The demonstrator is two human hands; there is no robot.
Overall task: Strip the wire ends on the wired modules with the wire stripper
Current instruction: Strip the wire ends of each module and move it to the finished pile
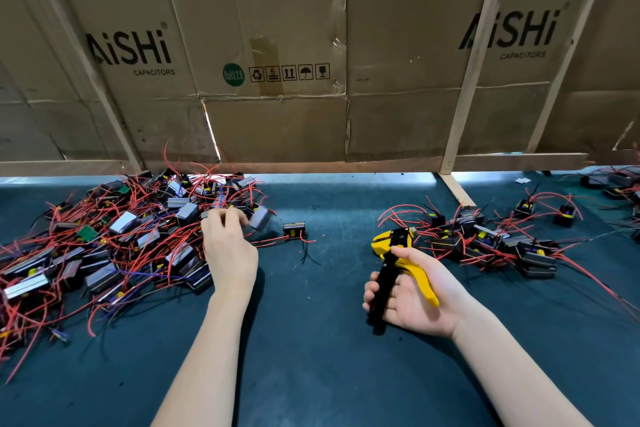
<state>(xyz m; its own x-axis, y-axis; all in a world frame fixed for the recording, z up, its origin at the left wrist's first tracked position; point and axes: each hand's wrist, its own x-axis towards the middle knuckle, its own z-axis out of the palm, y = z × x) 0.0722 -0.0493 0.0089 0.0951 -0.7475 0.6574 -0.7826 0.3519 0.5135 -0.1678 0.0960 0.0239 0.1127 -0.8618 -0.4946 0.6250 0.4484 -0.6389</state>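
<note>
So the wire stripper (398,262) stands nearly upright, head pointing away toward the cardboard wall (277,45), right hand (412,295) palm-up, fingers wrapped around its handles. Left hand (227,246) reaches into the module pile (114,239) left of it, fingertips pinching something blurred.

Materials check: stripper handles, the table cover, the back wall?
Wire stripper in the right hand: handles look like moulded plastic, one matt black, one glossy yellow; the head shows a small metal-looking screw. Table cover: dark teal, matt, no glare, probably a fabric or rubber mat. Back wall: brown corrugated cardboard, with printed logos, staples and tape, braced by pale wooden battens.
</note>
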